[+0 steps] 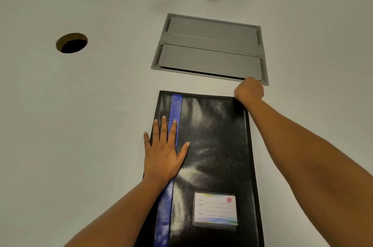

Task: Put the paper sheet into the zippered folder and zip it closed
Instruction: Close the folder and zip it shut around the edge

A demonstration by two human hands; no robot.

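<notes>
One folder (212, 145) corner under curled right hand (249, 90).

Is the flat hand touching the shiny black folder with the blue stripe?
Touching. The head view shows the left hand lying flat on the shiny black zippered folder.

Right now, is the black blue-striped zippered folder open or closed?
Closed: the folder lies flat, cover down, under the left hand. Zip's extent: cannot tell.

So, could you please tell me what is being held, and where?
The right hand grips the folder at its far right corner; the left hand only presses it flat.
</notes>
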